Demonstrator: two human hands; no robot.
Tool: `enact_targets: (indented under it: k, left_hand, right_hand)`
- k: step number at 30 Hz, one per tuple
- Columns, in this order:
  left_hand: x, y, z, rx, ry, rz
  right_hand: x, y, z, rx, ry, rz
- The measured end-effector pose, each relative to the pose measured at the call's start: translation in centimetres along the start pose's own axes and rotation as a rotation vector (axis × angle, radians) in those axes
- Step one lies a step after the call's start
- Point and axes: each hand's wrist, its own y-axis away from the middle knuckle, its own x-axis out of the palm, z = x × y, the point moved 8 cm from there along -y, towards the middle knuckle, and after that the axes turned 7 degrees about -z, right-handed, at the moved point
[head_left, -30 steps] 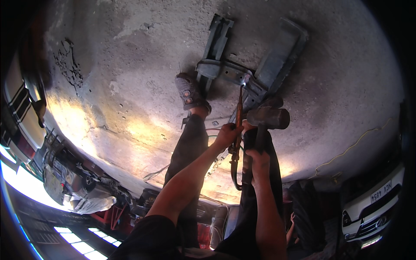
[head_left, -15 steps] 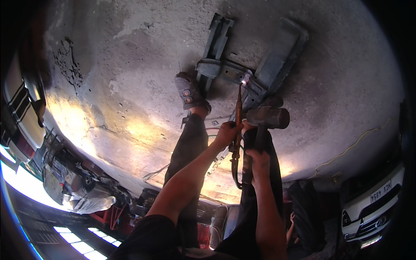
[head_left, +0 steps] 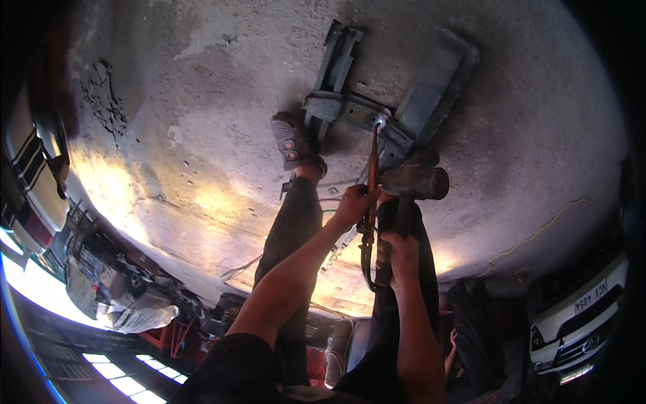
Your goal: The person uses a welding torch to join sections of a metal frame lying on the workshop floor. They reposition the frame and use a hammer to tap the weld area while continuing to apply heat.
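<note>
My left hand (head_left: 354, 204) is closed around a gas torch (head_left: 373, 161), whose long neck points away from me. The torch tip meets a dark metal bracket (head_left: 362, 113) on the concrete floor, with a small bright glow at the contact spot. In my right hand (head_left: 402, 252) is the handle of a heavy hammer (head_left: 420, 183). The hammer head hangs over my right foot and hides most of it. My left foot, in a dark sandal (head_left: 294, 143), stands beside the bracket's left side.
A broad metal plate (head_left: 431, 91) joins the bracket at the right. A yellow cord (head_left: 558, 219) runs along the floor. A white vehicle (head_left: 579, 316) stands at the right, and car parts (head_left: 114, 283) crowd the left. Hoses and another person's arm (head_left: 452, 353) show behind me.
The glow at the torch tip has shifted from pinkish to a smaller bluish-white spot. My left hand has moved very slightly; the hammer stays in place.
</note>
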Motion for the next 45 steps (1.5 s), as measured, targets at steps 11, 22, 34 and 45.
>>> enact_targets:
  k: [11,22,34,45]
  left_hand:
    - [0.2,-0.6,1.8,-0.020,-0.068,0.032]
    - [0.3,-0.5,-0.6,0.007,-0.001,0.009]
    - [0.6,-1.0,-1.9,0.001,0.035,0.015]
    - [0.7,-1.3,-2.4,0.045,-0.016,0.048]
  right_hand:
    - [0.1,0.1,0.2,0.011,-0.004,0.011]
    - [-0.3,-0.1,0.2,0.020,0.012,-0.009]
    - [-0.1,-0.2,0.4,0.027,-0.003,0.018]
    - [-0.2,-0.3,0.5,0.013,-0.001,0.023]
